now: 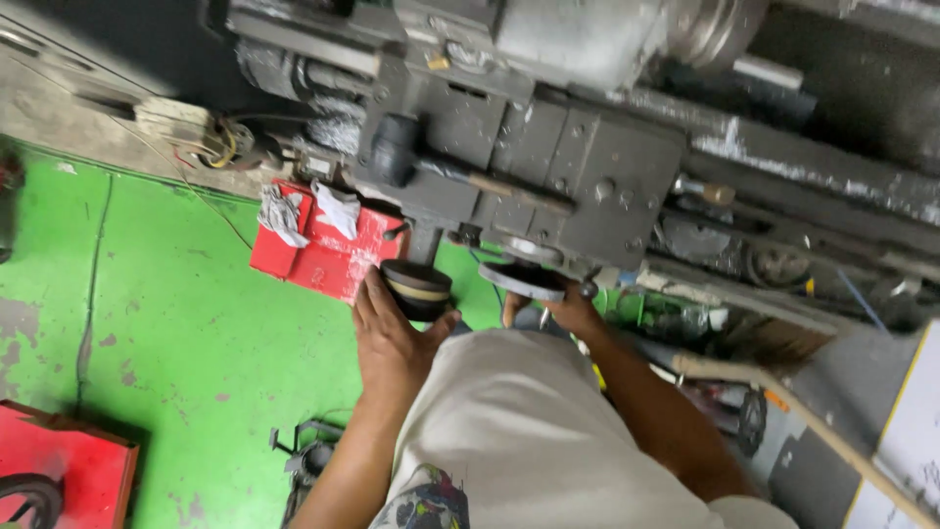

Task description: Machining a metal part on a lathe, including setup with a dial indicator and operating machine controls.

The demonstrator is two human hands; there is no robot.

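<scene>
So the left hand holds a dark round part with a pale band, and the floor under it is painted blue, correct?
Not quite: the floor is painted green, not blue, as the head view shows. The rest stands: the left hand holds the dark round part with a pale band.

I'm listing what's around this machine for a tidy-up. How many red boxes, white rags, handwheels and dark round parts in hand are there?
Red boxes: 2
White rags: 2
Handwheels: 1, under the right hand
Dark round parts: 1, in the left hand
Total: 6
</scene>
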